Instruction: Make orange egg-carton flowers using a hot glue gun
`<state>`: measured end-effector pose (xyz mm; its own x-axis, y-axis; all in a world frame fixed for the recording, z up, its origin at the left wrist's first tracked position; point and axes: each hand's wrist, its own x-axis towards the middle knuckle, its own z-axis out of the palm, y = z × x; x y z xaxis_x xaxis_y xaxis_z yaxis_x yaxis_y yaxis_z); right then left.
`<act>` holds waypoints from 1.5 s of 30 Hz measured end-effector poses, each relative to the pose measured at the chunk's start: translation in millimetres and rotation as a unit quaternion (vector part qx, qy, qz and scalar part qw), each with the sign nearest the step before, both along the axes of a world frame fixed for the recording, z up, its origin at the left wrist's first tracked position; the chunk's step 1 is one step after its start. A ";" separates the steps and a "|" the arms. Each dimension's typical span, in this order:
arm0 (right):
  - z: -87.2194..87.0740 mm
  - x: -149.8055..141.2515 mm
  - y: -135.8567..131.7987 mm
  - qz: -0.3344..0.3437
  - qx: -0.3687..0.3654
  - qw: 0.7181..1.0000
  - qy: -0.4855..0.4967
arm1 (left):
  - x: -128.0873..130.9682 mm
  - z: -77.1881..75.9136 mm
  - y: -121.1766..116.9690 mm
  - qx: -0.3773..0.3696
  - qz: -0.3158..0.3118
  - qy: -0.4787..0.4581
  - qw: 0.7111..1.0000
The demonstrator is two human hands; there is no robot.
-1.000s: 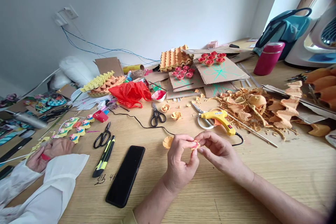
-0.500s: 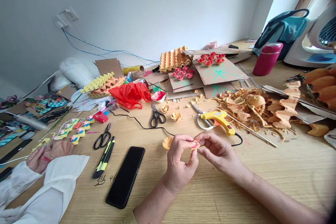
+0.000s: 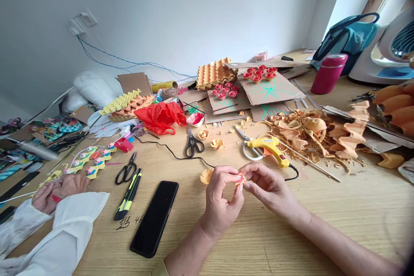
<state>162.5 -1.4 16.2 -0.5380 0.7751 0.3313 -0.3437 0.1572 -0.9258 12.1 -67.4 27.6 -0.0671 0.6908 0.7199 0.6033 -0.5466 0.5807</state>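
Between my two hands is a small egg-carton flower piece (image 3: 239,179), orange with pink-red on it. My left hand (image 3: 223,194) pinches it between thumb and fingers from the left. From the right, my right hand (image 3: 268,187) closes its thumb and fingertips on the same piece; the fingers partly hide it. Just left of my left hand lies an orange carton flower (image 3: 206,176), partly covered by that hand. Beyond the hands are two more carton flowers, one (image 3: 217,143) nearer and one (image 3: 203,134) farther. A yellow glue gun (image 3: 270,148) lies behind my right hand.
Black scissors (image 3: 194,144), a cutter knife (image 3: 128,194) and a phone (image 3: 154,218) lie to the left. Carton scraps (image 3: 310,131) heap at the right. Red flowers stand on cardboard (image 3: 271,88) behind. A co-worker's hands (image 3: 60,192) are at the far left.
My hands keep nearly the same hold on the flower piece. The co-worker's hands at the left have shifted slightly.
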 end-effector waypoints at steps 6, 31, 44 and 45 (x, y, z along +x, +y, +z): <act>1.5 -0.6 -1.3 -0.023 0.018 1.000 -0.009 | 1.5 -2.6 1.2 -0.006 0.002 -0.010 1.000; 3.0 4.9 5.4 -0.075 0.012 0.997 -0.027 | -5.9 -7.0 3.8 -0.010 0.041 -0.006 0.999; 15.2 35.4 24.0 -0.248 0.007 0.967 -0.052 | -9.8 2.9 5.4 0.020 0.060 0.045 0.997; 17.1 39.5 27.5 -0.275 0.008 0.960 -0.051 | -11.5 2.4 6.0 0.015 0.066 0.039 0.997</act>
<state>202.0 26.1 33.4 -0.0790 0.9463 0.3134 -0.1126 0.3039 -0.9460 0.6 -61.4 30.0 -0.0988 0.6573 0.7471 0.7135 -0.4766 0.5136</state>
